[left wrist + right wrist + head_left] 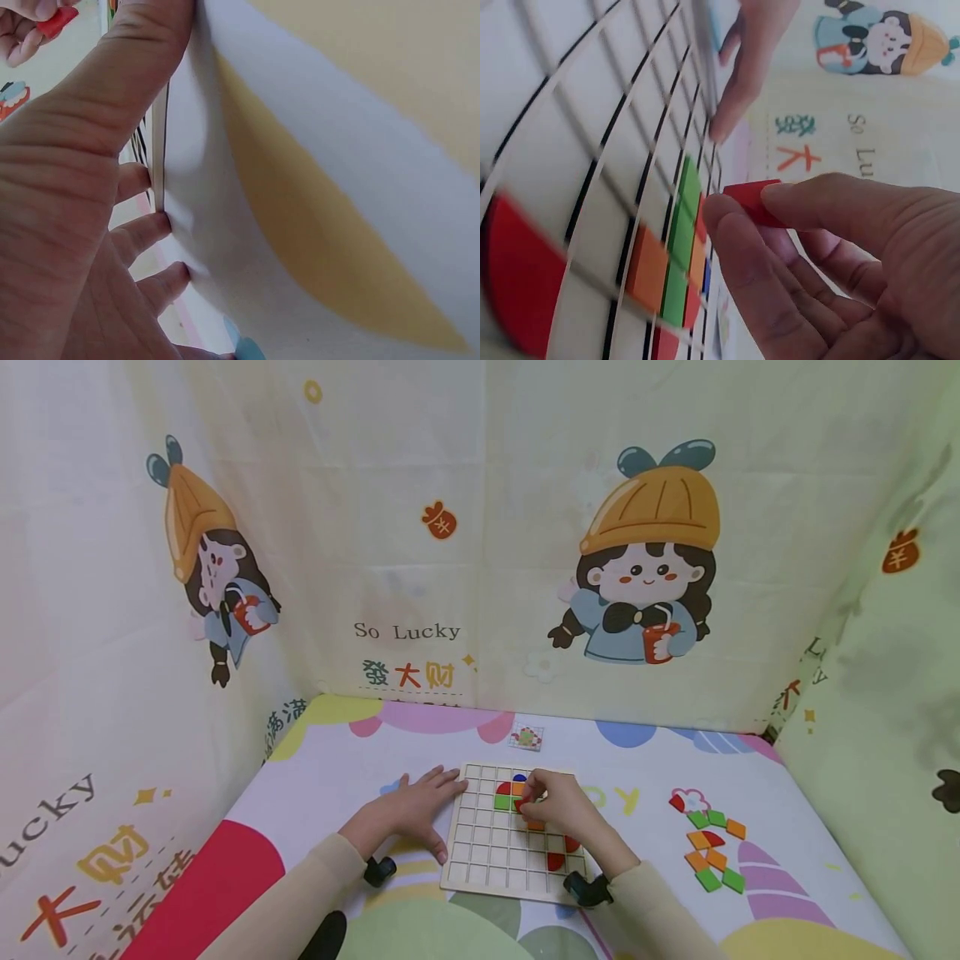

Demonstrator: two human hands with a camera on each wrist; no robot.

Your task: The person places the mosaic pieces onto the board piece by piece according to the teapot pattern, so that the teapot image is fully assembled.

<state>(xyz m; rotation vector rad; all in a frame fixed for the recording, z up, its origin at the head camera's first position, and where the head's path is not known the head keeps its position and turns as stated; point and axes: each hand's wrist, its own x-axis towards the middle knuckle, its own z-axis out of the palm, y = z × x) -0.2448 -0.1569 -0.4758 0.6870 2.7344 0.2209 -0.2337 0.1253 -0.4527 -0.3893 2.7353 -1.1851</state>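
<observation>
A person's right hand point(561, 808) pinches a small, flat red tile point(754, 202) just above a pale wooden grid board point(480, 860), near its green square tiles point(503, 803); I see the left hand point(408, 814), farther from the tile, fingers spread at the board's left edge

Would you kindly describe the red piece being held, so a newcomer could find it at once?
Find the pale gridded board. Over its far half, the right hand pinches a small red piece between thumb and finger. Unlike the red pieces on the board, this one is held up.
</observation>
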